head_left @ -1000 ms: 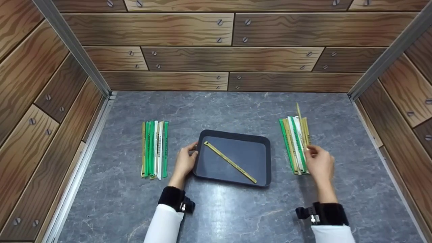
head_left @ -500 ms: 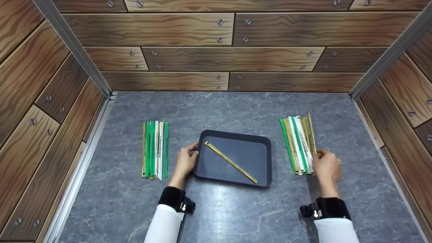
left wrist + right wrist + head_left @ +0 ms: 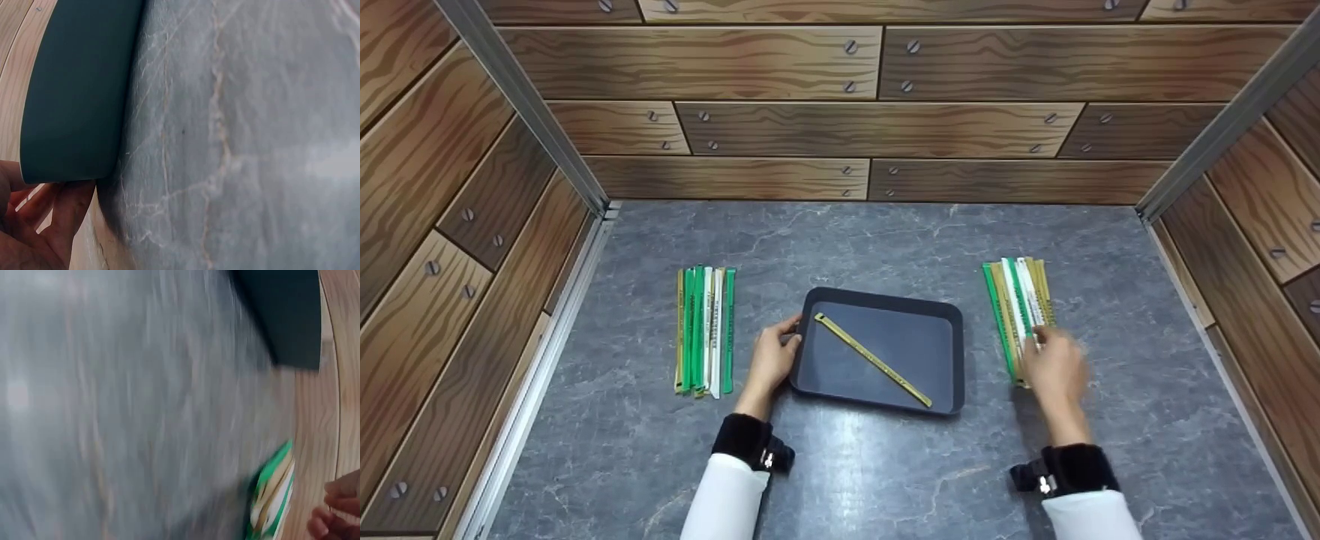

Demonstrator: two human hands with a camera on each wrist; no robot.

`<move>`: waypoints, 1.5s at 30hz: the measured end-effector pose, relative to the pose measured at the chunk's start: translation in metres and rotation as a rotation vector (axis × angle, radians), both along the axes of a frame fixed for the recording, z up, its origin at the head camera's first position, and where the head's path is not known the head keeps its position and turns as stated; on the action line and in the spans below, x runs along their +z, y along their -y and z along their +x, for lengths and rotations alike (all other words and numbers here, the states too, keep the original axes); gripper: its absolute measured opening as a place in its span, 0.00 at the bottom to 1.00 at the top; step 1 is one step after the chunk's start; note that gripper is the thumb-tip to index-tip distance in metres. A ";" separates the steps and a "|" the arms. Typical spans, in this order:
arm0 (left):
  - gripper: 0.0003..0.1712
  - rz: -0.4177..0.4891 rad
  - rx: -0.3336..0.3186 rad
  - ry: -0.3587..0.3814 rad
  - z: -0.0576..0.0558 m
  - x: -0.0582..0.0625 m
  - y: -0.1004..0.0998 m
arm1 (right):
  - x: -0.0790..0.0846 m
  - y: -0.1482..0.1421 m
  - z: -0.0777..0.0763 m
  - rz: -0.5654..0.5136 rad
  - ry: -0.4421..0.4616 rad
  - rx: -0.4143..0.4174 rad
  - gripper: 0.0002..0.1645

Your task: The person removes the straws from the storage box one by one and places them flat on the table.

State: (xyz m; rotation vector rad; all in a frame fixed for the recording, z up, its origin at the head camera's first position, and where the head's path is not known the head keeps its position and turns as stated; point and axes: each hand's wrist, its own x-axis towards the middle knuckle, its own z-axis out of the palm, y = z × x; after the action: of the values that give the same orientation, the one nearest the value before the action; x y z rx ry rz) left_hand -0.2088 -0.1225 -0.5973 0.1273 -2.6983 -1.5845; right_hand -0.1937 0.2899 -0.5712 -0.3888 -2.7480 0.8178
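A shallow dark grey tray stands mid-table, with one gold, thin wrapped stick lying diagonally in it. My left hand holds the tray's left end; in the left wrist view its fingers meet the tray's end wall. On the right lies a bundle of green, gold and white wrapped sticks. Over the lower part of that bundle is my right hand, slightly blurred. In the right wrist view its fingertips stand a little apart, no stick showing between them.
Another bundle of green, white and gold sticks lies to the left of the tray. Wood-patterned walls enclose the grey marbled table at the back and on both sides.
My right hand moved right with a gold stick, then came back left over the bundle; that stick no longer juts up from the fingers. The left hand and tray have not moved.
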 end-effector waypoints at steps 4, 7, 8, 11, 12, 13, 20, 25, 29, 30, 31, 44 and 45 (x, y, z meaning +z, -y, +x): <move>0.23 0.008 0.001 -0.004 0.000 -0.001 0.000 | 0.000 0.035 0.003 0.045 -0.157 0.216 0.12; 0.23 0.005 0.004 -0.006 0.000 -0.001 0.000 | 0.002 0.061 0.007 0.075 -0.199 0.409 0.11; 0.23 0.006 0.004 -0.005 0.000 -0.001 0.000 | 0.002 0.069 0.008 0.076 -0.197 0.465 0.12; 0.23 0.006 0.005 -0.003 0.000 -0.001 0.000 | 0.001 0.090 0.012 0.057 -0.127 0.612 0.16; 0.23 0.008 0.007 0.001 0.000 -0.001 0.000 | 0.000 0.095 0.013 0.054 -0.096 0.647 0.17; 0.23 0.010 0.010 0.006 0.000 -0.001 0.000 | -0.001 0.100 0.014 0.050 -0.059 0.675 0.18; 0.23 0.018 0.011 0.006 0.001 -0.001 -0.001 | -0.012 0.121 0.020 0.114 0.094 0.776 0.24; 0.23 0.009 0.013 -0.004 0.000 -0.001 -0.001 | -0.017 0.126 0.020 0.163 0.142 0.783 0.25; 0.23 -0.001 0.009 0.007 0.000 0.000 0.000 | -0.018 0.127 0.019 0.155 0.171 0.788 0.24; 0.23 -0.002 0.008 0.011 0.000 0.000 0.000 | -0.018 0.127 0.019 0.147 0.176 0.788 0.23; 0.23 -0.004 0.007 0.014 0.000 0.000 0.000 | -0.018 0.127 0.018 0.139 0.183 0.786 0.23; 0.23 -0.017 0.016 0.019 -0.001 -0.001 -0.001 | -0.017 0.121 0.017 0.101 0.095 0.729 0.12; 0.23 -0.016 0.016 0.021 -0.001 -0.001 -0.001 | -0.017 0.119 0.018 0.075 0.092 0.723 0.13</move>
State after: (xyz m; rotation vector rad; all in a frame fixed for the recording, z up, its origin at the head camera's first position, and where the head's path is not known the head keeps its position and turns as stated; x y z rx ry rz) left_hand -0.2095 -0.1217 -0.5982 0.1653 -2.7184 -1.5656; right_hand -0.1761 0.1706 -0.5877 0.6385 -3.0024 0.8434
